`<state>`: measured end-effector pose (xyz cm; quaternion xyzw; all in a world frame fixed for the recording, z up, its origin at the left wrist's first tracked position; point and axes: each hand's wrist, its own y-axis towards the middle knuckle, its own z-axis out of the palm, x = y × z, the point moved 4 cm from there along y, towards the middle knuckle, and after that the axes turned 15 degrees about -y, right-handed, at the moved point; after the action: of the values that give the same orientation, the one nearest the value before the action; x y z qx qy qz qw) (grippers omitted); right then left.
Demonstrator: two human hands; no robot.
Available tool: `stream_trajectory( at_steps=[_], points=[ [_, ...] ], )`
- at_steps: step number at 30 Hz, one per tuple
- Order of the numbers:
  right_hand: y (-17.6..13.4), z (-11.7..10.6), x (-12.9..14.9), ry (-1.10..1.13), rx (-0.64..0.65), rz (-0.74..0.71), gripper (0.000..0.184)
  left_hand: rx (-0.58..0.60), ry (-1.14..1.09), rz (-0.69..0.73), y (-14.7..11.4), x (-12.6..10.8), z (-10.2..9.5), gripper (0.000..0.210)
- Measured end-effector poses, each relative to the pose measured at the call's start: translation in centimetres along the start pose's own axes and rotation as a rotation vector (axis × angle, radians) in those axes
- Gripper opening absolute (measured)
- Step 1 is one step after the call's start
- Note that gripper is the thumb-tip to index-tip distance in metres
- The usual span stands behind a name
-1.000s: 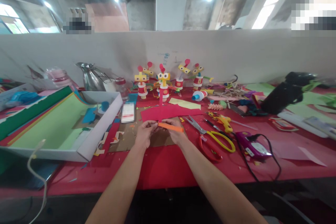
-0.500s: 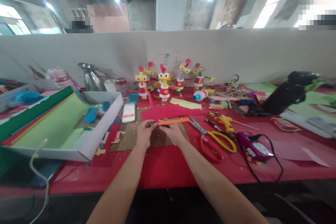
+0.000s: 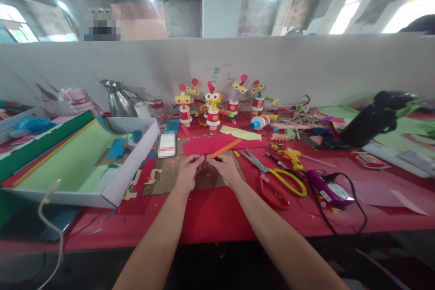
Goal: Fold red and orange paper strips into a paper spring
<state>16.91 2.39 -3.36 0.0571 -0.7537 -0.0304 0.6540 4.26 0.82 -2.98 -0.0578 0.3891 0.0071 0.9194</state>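
Observation:
Both hands meet above a brown cardboard piece point(image 3: 162, 185). My right hand point(image 3: 224, 168) pinches an orange paper strip point(image 3: 224, 147) near its lower end; the rest of it slants up to the right. Close beside it, my left hand point(image 3: 189, 170) is closed in a pinch at the end of a pink paper strip point(image 3: 185, 132), which is hard to make out against the red paper sheet point(image 3: 199, 146) behind. Fingers hide the spot where the two strips come together. Scissors point(image 3: 262, 168) with one red and one yellow handle lie open to the right.
Several paper-cup figures point(image 3: 213, 115) stand at the back. A white box point(image 3: 131, 163) holding coloured paper is on the left. On the right lie a yellow glue gun point(image 3: 295, 159), a purple device with a cord point(image 3: 328, 188) and a black bottle point(image 3: 367, 120).
The orange strip has swung from nearly level to slanting up to the right. The pink strip, upright before, now leans to the left. My hands have hardly moved.

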Motion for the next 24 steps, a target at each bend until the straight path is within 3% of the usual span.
stream_trajectory(
  at_steps=[5,12,18,24],
  points=[
    [-0.14,0.16,0.59,0.106,0.063,0.012,0.017,-0.001,0.015,0.055,-0.17,-0.04,-0.03,0.03],
    [0.07,-0.46,0.65,0.053,0.03,0.005,0.016,0.02,-0.044,-0.05,-0.21,0.33,0.18,0.032],
    [0.19,-0.69,0.57,-0.044,0.03,-0.026,0.016,0.066,0.106,-0.06,0.21,0.7,-0.32,0.03],
    [-0.13,-0.31,0.86,-0.002,0.053,-0.017,0.019,0.057,0.177,-0.003,0.44,0.71,-0.64,0.032]
  ],
)
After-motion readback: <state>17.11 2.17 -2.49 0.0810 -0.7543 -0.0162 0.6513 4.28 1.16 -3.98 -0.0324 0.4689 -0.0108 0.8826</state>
